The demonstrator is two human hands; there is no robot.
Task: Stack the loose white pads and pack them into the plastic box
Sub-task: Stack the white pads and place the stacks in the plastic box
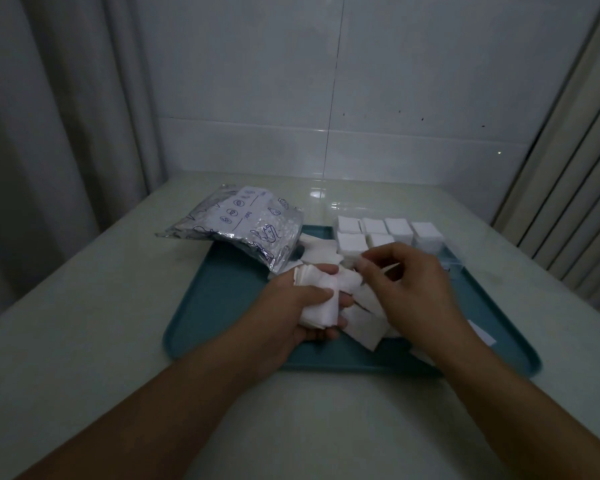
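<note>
Head view: a bundle of white pads (317,306) is grasped in the left hand (298,306), fingers and thumb curled round it, above the middle of a teal tray (215,306) that lies on the table (84,306). A single pad (361,263) is pinched at the fingertips of the right hand (413,289), just beside the bundle, so both grips are closed on pads. More loose pads (364,327) are scattered on the tray beneath and between the hands. The plastic box (454,252), clear and already partly filled with neat white stacks, stands at the far right corner of the tray, and a foil bag (246,226) rests across the tray's far left edge.

Several risks can be judged from this. The bundle looks uneven, with edges fanned out; if it is squeezed harder, pads may be creased, and if the hold is loosened, the stack may be spilled back onto the tray. Should the pinched pad be laid on crooked, the stack might not fit its compartment. The box is light and could be nudged off the tray's corner when the stack is pressed in.
</note>
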